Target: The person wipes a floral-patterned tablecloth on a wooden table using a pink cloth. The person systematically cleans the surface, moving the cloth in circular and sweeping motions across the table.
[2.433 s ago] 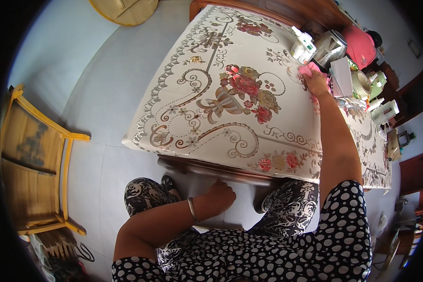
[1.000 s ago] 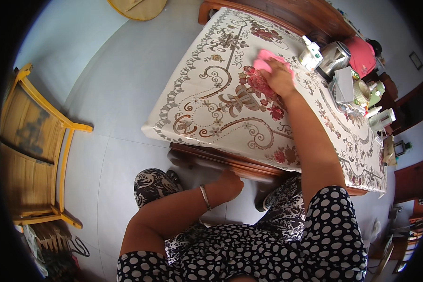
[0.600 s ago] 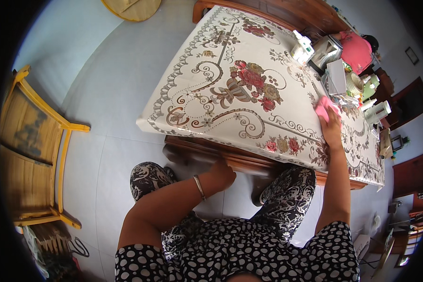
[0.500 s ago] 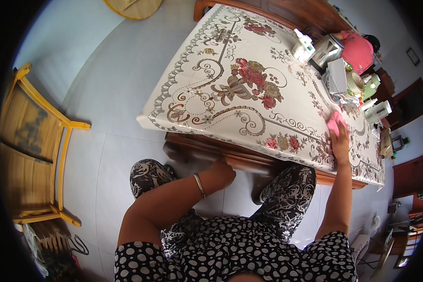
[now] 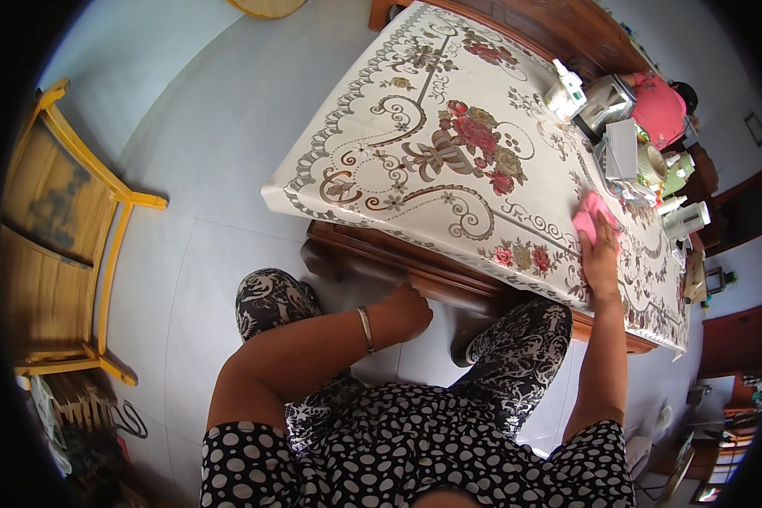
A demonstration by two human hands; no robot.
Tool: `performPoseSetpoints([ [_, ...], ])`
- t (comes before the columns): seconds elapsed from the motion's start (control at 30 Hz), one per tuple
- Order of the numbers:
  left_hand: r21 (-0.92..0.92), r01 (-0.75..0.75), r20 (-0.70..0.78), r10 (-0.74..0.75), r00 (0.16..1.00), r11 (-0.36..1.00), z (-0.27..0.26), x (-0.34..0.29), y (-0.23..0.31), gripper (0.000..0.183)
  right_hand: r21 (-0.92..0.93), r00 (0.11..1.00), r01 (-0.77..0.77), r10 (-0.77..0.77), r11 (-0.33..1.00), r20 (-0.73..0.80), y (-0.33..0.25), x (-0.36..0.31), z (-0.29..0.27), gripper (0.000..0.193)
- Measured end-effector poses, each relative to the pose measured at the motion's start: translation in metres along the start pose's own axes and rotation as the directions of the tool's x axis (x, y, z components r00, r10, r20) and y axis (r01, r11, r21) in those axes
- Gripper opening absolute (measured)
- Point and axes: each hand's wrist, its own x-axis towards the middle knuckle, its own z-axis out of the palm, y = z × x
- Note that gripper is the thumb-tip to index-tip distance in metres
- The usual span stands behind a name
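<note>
A pink cloth (image 5: 591, 212) lies bunched on the flowered tablecloth (image 5: 368, 118), toward the table's right side. My right hand (image 5: 602, 261) presses down on it, the fingers resting over the cloth and holding it against the surface. My left hand (image 5: 405, 311) hangs over my lap in front of the table's near edge. Its fingers are curled into a fist, nothing shows in it, and a silver bangle (image 5: 365, 328) circles the wrist.
Along the table's far right stand a white pump bottle (image 5: 565, 91), a silver kettle (image 5: 608, 103), a white box (image 5: 621, 148) and a clear jar (image 5: 686, 220). A person in a pink top (image 5: 660, 110) is beyond them. A yellow wooden chair (image 5: 63, 229) stands at left.
My right hand has slid the pink cloth a little to the left across the tablecloth, and the cloth looks more bunched. My left hand stays curled over my lap. The view has shifted slightly.
</note>
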Motion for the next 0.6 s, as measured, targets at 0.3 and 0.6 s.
performPoseSetpoints([
  [0.3, 0.01, -0.058, -0.06, 0.059, 0.996, 0.998, -0.003, 0.0, 0.006, 0.008, 0.183, 0.911, 0.402, -0.412, 0.897, 0.017, -0.14, 0.075, 0.053, 0.045],
  [0.6, 0.009, -0.034, -0.084, 0.034, 0.996, 0.999, 0.008, 0.007, 0.001, 0.009, 0.385, 0.764, 0.581, -0.644, 0.717, 0.046, -0.305, 0.099, 0.083, 0.051],
])
